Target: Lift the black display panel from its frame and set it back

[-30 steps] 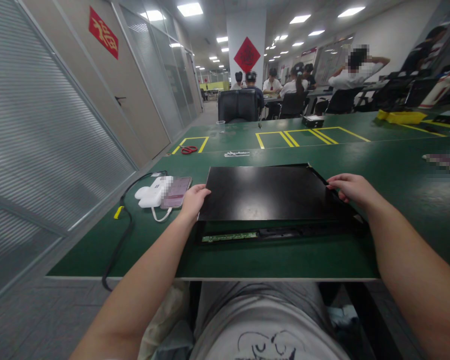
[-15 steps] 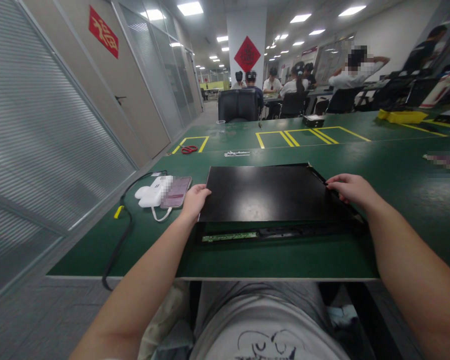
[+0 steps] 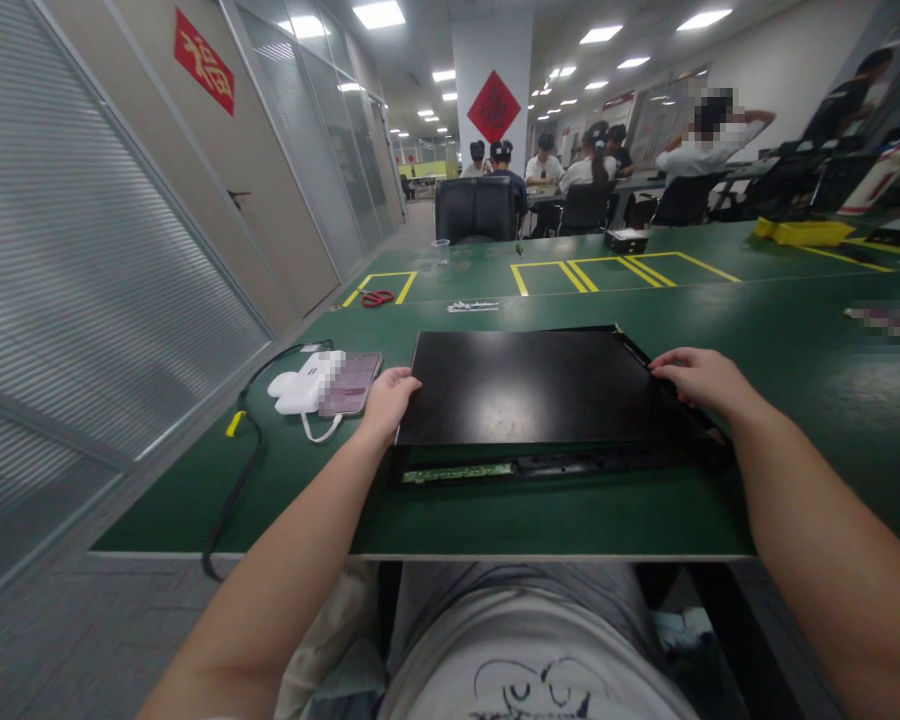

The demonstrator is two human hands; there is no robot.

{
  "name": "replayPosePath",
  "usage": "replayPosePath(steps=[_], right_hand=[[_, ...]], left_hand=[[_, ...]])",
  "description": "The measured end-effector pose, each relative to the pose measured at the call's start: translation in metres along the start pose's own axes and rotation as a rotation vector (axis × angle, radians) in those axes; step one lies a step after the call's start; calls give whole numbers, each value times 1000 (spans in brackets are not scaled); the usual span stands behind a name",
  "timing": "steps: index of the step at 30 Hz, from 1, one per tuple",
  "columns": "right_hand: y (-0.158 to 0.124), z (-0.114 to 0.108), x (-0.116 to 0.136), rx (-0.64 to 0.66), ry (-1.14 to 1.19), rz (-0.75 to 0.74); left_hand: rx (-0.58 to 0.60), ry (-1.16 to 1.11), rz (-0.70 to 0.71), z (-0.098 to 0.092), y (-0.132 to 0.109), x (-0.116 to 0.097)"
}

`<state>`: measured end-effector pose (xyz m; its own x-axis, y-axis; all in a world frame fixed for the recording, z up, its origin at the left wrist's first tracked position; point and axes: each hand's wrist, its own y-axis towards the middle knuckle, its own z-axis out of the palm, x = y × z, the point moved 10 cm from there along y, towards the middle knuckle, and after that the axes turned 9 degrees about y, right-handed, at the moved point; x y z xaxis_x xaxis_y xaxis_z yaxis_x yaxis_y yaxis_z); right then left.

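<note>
A flat black screen panel [image 3: 517, 385] lies over a slim black frame [image 3: 592, 465] on the green table. Its near edge sits apart from the frame's near rail, where a green circuit board strip [image 3: 457, 474] shows. My left hand [image 3: 391, 400] is closed on the panel's left edge, thumb on top and the other fingers mostly out of sight. My right hand [image 3: 694, 378] pinches the frame's right side, close beside the panel's right edge. Those fingertips are partly hidden, so contact with the panel there is unclear.
Left of the panel are a phone [image 3: 356, 382], a white charger [image 3: 307, 385] and a black cable [image 3: 247, 470]. Beyond lie red-handled scissors [image 3: 377, 298], small white pieces [image 3: 472, 307], a plastic cup [image 3: 441, 252] and a yellow object [image 3: 806, 233]. Several people sit farther back.
</note>
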<state>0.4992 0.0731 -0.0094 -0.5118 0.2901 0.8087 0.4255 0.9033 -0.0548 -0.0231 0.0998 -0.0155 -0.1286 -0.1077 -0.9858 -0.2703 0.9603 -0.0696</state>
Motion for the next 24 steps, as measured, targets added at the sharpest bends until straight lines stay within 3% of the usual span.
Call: replayPosePath(steps=[5, 24], right_hand=[[-2, 3, 3, 19, -99, 22], [-4, 2, 2, 0, -84, 41]], left_hand=[[1, 1, 12, 0, 2, 0], [-2, -11, -9, 0, -6, -5]])
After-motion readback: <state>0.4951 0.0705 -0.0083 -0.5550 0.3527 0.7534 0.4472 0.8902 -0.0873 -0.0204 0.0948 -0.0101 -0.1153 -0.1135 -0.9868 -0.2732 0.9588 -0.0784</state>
